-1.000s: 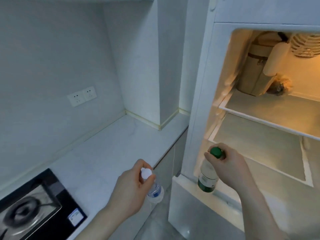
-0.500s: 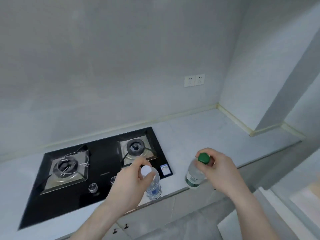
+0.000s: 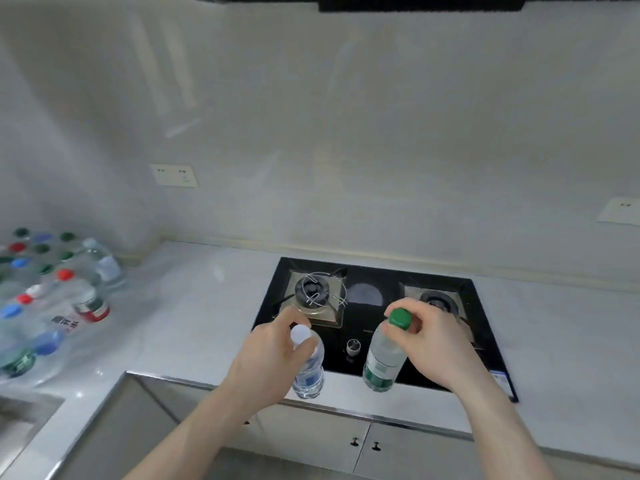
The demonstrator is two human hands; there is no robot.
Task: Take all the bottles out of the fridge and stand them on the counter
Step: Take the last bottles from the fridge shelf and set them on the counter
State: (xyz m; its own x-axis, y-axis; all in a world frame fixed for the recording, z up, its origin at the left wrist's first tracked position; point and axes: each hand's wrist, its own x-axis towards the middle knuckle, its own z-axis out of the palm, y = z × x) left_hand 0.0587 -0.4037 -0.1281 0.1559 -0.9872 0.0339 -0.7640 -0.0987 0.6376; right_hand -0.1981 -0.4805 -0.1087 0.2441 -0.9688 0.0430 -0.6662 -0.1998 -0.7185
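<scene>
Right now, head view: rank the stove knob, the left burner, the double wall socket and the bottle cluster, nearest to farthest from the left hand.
From the left hand:
1. stove knob, just to its right on the black hob.
2. left burner, just beyond the fingers.
3. bottle cluster, far left on the counter.
4. double wall socket, up on the back wall.

The white-capped bottle [image 3: 309,365] and the green-capped bottle [image 3: 383,358] are of clear, shiny plastic, each with a printed label band. The group of bottles [image 3: 48,292] at the left of the frame looks the same, with smooth coloured plastic caps. The counter [image 3: 194,313] is pale, polished and marble-like. The hob [image 3: 377,306] has a glossy black glass top and metal burner plates. The counter edge [image 3: 346,412] is bright metal. The wall [image 3: 346,133] looks smooth with a slight sheen.
</scene>
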